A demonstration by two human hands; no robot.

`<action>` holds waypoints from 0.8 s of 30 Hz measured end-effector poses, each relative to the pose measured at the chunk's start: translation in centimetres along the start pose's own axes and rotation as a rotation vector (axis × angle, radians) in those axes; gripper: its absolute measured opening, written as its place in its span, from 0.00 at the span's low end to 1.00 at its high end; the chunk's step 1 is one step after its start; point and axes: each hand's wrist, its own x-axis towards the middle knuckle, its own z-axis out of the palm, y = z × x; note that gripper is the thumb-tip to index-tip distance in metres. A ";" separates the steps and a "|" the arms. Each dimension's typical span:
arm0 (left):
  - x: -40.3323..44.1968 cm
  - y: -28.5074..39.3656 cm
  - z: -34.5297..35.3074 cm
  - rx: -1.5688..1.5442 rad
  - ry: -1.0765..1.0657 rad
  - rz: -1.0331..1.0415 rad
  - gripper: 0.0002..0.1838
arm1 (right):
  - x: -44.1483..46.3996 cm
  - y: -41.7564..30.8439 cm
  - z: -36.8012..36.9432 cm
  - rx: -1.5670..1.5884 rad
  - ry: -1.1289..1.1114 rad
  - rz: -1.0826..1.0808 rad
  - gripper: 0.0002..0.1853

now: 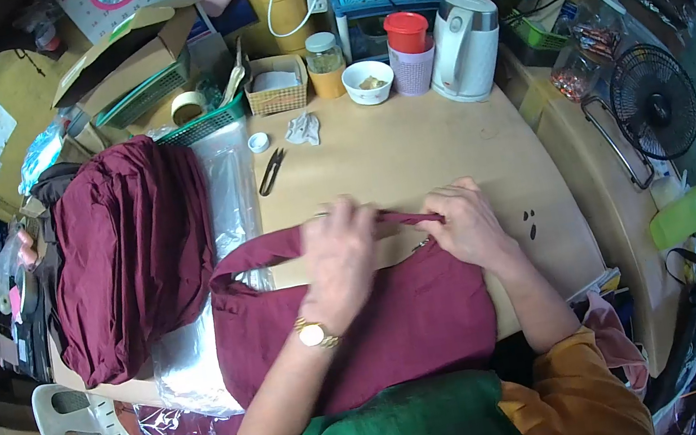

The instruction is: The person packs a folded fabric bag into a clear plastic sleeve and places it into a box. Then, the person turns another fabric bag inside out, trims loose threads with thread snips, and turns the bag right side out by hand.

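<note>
A maroon fabric shoulder bag [420, 324] lies at the near edge of the table, its wide strap [266, 247] looping up across the top. My right hand [465, 222] pinches the strap close to its right end, beside a small zipper pull [422, 243]. Across the middle of the strap is my left hand [338, 260], with a gold watch on the wrist. Motion blurs its fingers, so I cannot tell whether they grip the strap. Black thread snips [272, 172] lie beyond the left hand.
A pile of maroon bags [130, 252] stands on the left beside clear plastic sheets [225, 187]. Along the back are a white kettle [466, 44], a red-lidded container [407, 35], a bowl [368, 84] and a glass jar [324, 55]. A black fan [655, 100] stands at right.
</note>
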 end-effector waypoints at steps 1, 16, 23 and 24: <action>-0.7 -1.8 -0.8 0.147 -0.042 -0.101 0.12 | -0.4 0.4 -0.3 0.034 -0.006 0.050 0.08; -11.6 -10.5 -3.0 -0.131 -0.240 -0.555 0.32 | 5.4 6.5 2.1 -0.265 -0.073 -0.131 0.04; -13.4 -5.2 -5.1 -0.378 -0.321 -0.597 0.29 | 5.7 -2.2 8.1 -0.212 -0.029 -0.718 0.16; -13.9 -5.0 -4.9 -0.387 -0.292 -0.586 0.28 | 6.1 -1.7 8.6 -0.211 -0.031 -0.724 0.16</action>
